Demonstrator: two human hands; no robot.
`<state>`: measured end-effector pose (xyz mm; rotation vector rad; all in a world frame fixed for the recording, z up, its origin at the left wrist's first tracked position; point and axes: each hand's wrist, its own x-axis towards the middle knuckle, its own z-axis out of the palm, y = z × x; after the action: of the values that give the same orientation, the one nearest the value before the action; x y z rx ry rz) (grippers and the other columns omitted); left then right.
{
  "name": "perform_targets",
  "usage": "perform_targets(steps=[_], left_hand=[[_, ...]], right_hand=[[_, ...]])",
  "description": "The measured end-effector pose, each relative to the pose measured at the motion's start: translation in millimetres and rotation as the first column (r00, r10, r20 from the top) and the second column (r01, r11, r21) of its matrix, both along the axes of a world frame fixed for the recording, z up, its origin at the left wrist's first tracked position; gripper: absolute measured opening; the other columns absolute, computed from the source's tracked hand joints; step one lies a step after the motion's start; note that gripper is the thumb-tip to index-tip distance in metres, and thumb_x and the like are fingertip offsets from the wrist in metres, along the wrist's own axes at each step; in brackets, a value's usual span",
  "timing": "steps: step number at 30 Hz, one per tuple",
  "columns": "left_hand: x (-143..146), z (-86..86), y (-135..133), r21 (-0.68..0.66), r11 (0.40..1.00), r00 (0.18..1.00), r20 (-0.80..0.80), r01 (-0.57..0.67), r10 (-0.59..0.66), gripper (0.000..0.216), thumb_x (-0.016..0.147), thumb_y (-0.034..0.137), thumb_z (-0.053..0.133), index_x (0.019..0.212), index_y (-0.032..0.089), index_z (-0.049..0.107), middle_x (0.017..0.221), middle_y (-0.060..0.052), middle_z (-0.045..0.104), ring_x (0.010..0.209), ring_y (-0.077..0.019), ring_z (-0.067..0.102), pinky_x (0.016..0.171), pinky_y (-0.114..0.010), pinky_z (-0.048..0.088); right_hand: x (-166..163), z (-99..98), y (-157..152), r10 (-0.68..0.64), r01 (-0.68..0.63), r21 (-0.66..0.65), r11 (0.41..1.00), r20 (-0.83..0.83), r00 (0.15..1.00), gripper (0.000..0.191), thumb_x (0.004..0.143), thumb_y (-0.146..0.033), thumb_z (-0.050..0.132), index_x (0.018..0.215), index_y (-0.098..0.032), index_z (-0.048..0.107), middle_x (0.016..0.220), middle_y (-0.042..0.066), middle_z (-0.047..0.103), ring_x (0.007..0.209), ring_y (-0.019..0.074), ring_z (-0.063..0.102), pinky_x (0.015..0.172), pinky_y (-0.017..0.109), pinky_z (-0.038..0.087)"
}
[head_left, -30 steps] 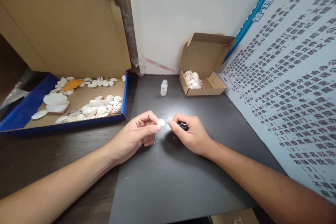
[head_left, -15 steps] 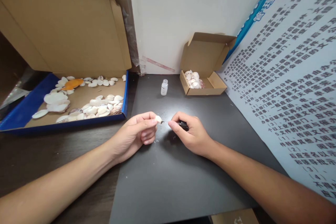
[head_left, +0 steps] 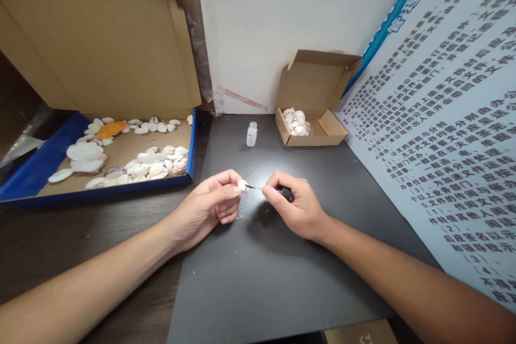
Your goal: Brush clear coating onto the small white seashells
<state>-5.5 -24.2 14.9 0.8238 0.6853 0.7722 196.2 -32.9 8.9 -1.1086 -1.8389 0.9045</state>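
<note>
Here, my left hand (head_left: 209, 207) pinches a small white shell (head_left: 243, 185) over the near dark mat (head_left: 262, 274). My right hand (head_left: 298, 210) pinches a black-capped brush (head_left: 286, 192), its tip on the shell. A clear vial (head_left: 251, 134) stands farther off. The poster (head_left: 443, 118) at right carries Chinese print.

White wall (head_left: 282, 21) behind — printed poster (head_left: 443, 118) right.

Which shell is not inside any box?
The small white shell pinched in the left hand above the black mat. All others lie in the big box or the small box.
</note>
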Motion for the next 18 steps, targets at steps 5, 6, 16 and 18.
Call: perform_targets(steps=[5, 6, 16, 18], left_hand=[[-0.4, -3.6, -1.6, 0.073, 0.997, 0.996, -0.090, 0.032, -0.025, 0.023, 0.085, 0.033, 0.069, 0.081, 0.020, 0.052, 0.056, 0.009, 0.032, 0.050, -0.0067, 0.026, 0.048, -0.019, 0.026], [-0.5, -5.1, -1.8, 0.115, 0.993, 0.992, -0.123, 0.035, -0.021, 0.023, 0.086, 0.035, 0.069, 0.082, 0.020, 0.052, 0.056, 0.009, 0.033, 0.050, -0.0067, 0.026, 0.049, -0.019, 0.026], [0.9, -7.1, -4.1, 0.377, 0.923, 0.928, -0.366, 0.077, 0.072, 0.023, 0.089, 0.040, 0.062, 0.087, 0.020, 0.051, 0.062, 0.008, 0.037, 0.055, -0.0089, 0.029, 0.052, -0.021, 0.025], [1.4, -5.8, -4.0, 0.383, 0.920, 0.923, -0.376, 0.081, 0.075, 0.022, 0.090, 0.038, 0.061, 0.086, 0.020, 0.050, 0.063, 0.008, 0.037, 0.056, -0.0092, 0.028, 0.052, -0.022, 0.025]], right_hand=[[-1.2, 0.8, -0.8, 0.013, -0.013, -0.008, 1.000, 0.021, 1.000, 0.026, 0.092, -0.034, 0.056, 0.070, -0.020, 0.052, 0.058, -0.004, 0.047, 0.054, 0.0099, 0.041, 0.053, 0.023, 0.036], [-1.6, 1.4, -0.6, -0.014, 0.014, -0.006, 1.000, 0.021, 1.000, 0.027, 0.091, -0.033, 0.056, 0.068, -0.020, 0.051, 0.058, -0.004, 0.047, 0.053, 0.0099, 0.041, 0.053, 0.023, 0.035], [-1.2, 3.5, -0.4, -0.058, 0.058, 0.010, 0.998, -0.003, 0.998, 0.032, 0.087, -0.028, 0.056, 0.060, -0.021, 0.039, 0.054, -0.005, 0.038, 0.051, 0.0090, 0.034, 0.049, 0.024, 0.030], [-1.0, 2.9, -0.3, -0.039, 0.039, 0.008, 0.999, -0.001, 0.999, 0.032, 0.087, -0.028, 0.056, 0.061, -0.021, 0.040, 0.054, -0.005, 0.039, 0.051, 0.0089, 0.034, 0.050, 0.024, 0.030]])
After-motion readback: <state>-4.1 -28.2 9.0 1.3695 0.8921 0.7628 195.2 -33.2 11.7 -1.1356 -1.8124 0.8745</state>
